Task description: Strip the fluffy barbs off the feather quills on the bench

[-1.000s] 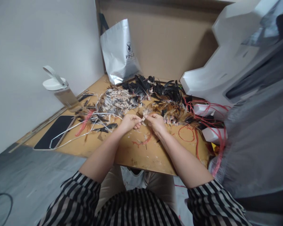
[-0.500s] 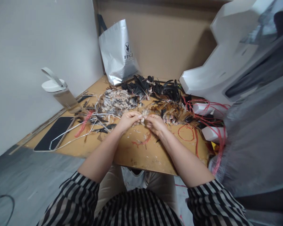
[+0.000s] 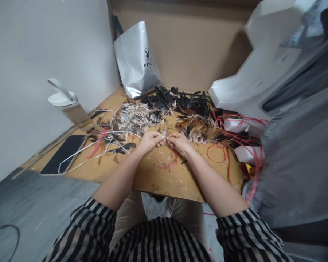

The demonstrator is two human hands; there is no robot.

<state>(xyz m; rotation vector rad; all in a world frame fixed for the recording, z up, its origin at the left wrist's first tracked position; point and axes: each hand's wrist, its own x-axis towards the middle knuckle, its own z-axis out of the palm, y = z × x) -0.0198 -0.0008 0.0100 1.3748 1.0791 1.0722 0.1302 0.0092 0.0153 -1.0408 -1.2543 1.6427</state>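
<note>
My left hand (image 3: pixel 149 141) and my right hand (image 3: pixel 179 142) meet fingertip to fingertip over the wooden board (image 3: pixel 153 176), both pinched on a small pale feather (image 3: pixel 164 131) that sticks up between them. Just behind the hands lie heaps of feathers: grey-white speckled ones (image 3: pixel 135 117), black ones (image 3: pixel 180 102) and brown-orange ones (image 3: pixel 199 130). Red cord (image 3: pixel 221 153) loops on the board to the right of my right hand. A scrap of red cord with feather bits (image 3: pixel 168 163) lies right below the hands.
A white-lidded bottle (image 3: pixel 68 105) stands at the left by the wall. A black phone (image 3: pixel 62 153) lies near the board's left edge under white strips (image 3: pixel 84 154). A silver bag (image 3: pixel 136 60) leans at the back. White foam blocks (image 3: pixel 243 91) and grey fabric crowd the right.
Both hands stay pinched together at the same spot, shifting only slightly. The view has drifted a little.
</note>
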